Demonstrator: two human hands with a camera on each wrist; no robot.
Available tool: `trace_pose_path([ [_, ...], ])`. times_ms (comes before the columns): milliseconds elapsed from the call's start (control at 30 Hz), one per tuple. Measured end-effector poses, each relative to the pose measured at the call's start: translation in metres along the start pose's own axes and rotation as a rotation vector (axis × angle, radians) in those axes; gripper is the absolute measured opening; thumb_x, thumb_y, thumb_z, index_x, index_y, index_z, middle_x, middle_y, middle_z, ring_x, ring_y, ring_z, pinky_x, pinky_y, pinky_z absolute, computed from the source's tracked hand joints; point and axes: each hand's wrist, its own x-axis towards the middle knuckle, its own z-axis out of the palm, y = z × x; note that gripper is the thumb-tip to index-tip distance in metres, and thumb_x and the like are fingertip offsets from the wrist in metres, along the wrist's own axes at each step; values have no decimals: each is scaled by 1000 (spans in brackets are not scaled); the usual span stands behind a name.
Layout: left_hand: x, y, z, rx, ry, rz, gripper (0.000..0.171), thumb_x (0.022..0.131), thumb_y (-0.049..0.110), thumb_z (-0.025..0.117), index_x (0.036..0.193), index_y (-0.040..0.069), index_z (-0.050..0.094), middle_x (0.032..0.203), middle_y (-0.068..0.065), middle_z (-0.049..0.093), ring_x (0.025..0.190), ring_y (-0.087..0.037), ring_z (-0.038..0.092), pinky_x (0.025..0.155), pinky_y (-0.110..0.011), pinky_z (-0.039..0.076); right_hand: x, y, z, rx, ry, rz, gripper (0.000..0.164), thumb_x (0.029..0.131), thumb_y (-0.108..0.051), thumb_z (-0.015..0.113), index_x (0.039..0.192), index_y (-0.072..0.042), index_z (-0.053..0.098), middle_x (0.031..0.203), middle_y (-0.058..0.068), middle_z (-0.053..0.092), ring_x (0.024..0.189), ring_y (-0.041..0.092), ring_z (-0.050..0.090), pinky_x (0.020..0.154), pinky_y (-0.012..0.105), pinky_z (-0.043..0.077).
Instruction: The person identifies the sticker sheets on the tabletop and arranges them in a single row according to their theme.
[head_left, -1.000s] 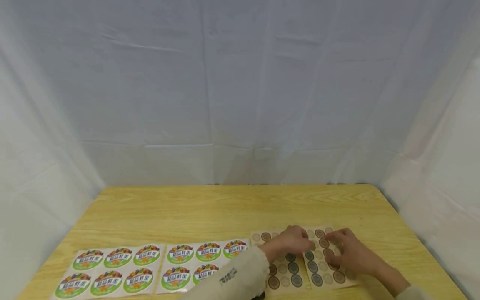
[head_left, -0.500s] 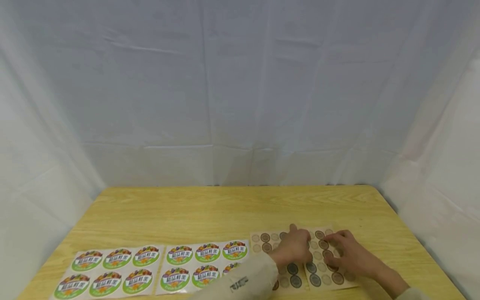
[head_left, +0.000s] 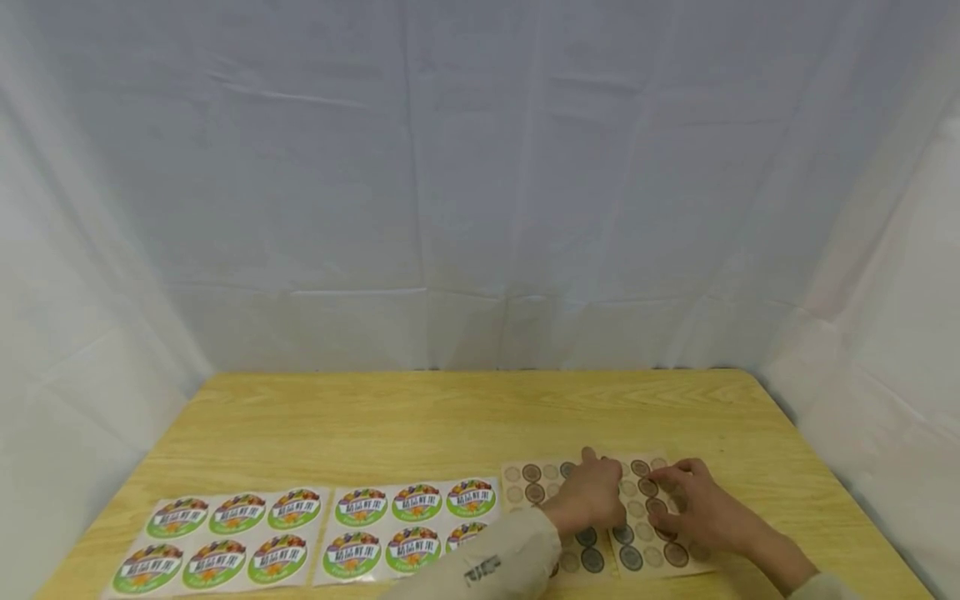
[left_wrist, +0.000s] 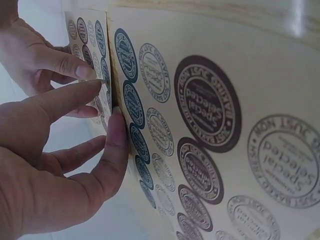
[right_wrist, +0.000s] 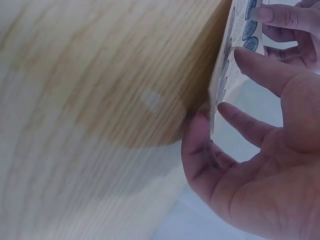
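Two kraft-coloured sticker sheets with round printed seals lie side by side at the right of the head view. My left hand is over the gap between them and pinches the left edge of the right-hand sticker sheet. On that sheet's other side, my right hand grips the right edge. One curled finger is under the raised edge in the right wrist view, with other fingertips over the printed face. The left wrist view shows the neighbouring sticker sheet close up, with dark brown, blue and pale seals.
Two white sheets of fruit stickers, the outer sheet and the inner sheet, lie on the left of the wooden table. A pale cloth backdrop hangs behind, with cloth on both sides.
The left hand has shifted slightly nearer and right along the gap, and one of its digits now points up away from the sheets. The right hand has barely moved.
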Motion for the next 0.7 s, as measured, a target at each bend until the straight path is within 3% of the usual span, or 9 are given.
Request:
trace_pose_path([
  [200,2,-2,0,113,-8,-57,23,74,29,78,78,20,58,89,-3,42,72,-17,42,54,-32,40,1,0,2,-174,77,-32,44,81,-28,77,117,-8,61,115,23,46,101,40,50,75,52,43],
  [367,0,-7,-1,128,-23,-62,23,78,37,75,76,22,57,97,-4,43,79,-18,39,55,-33,38,1,4,5,-228,99,-74,45,80,-32,77,116,-10,62,114,19,49,100,37,51,74,50,40],
  [533,-6,-13,-8,112,-15,10,26,81,40,72,101,25,63,102,-1,40,83,-16,37,60,-32,38,-1,10,5,-212,104,-112,45,82,-33,75,118,-9,61,115,16,49,100,33,51,74,45,38],
  [633,-12,-21,-17,110,35,72,37,84,39,70,117,24,62,103,1,41,85,-14,38,65,-31,39,-1,12,3,-173,99,-100,43,84,-30,74,117,-7,60,114,20,47,98,36,50,73,47,42],
  [700,-16,-29,-25,101,80,100,36,86,35,68,119,23,62,105,0,43,87,-15,42,68,-32,41,-1,13,1,-142,92,-86,41,86,-26,72,117,-4,59,114,24,45,99,40,49,73,52,44],
])
